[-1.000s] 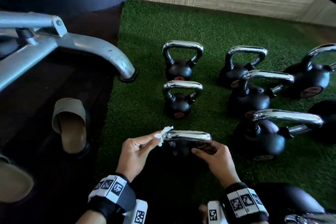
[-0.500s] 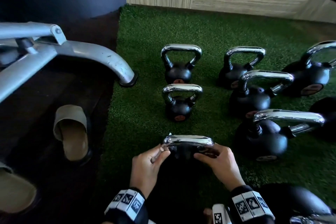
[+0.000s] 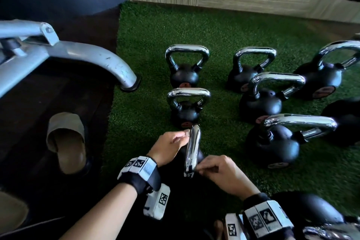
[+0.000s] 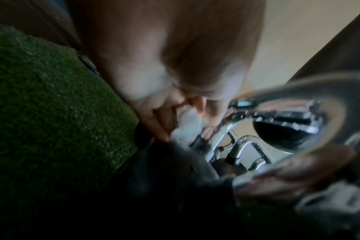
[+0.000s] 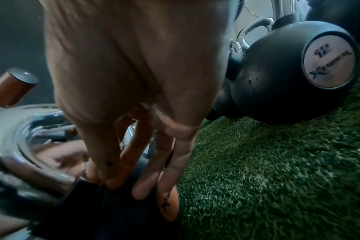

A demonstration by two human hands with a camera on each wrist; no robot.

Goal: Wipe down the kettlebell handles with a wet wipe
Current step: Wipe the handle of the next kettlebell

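Gripping the nearest kettlebell (image 3: 191, 157) from both sides, the person has its chrome handle (image 3: 192, 148) running end-on away from the body, long axis pointing from the near edge of the green turf (image 3: 148, 76) toward the wooden wall, not across like the other handles. Left hand (image 3: 168, 147) sits at the far-left side of the bar, fingers (image 4: 158, 123) curled and pinching a bunched white wet wipe (image 4: 187, 128) against the chrome where the handle bends down; the wipe barely shows from the head view. Right hand (image 3: 224, 173) is at the near end, fingers (image 5: 111, 170) curled onto the bar near the black body, steadying it; thumb position cannot be told. The bell stands on the turf close to its left edge, just in front of the two smaller kettlebells (image 3: 186, 107) in the left column, well apart from the bigger ones (image 3: 272, 142) on the right. Judged next: the left hand is nearer the unwiped length, so the wipe would run along the bar toward the person. A grey machine leg (image 3: 109, 66) and a sandal (image 3: 66, 142) lie left, off the turf.
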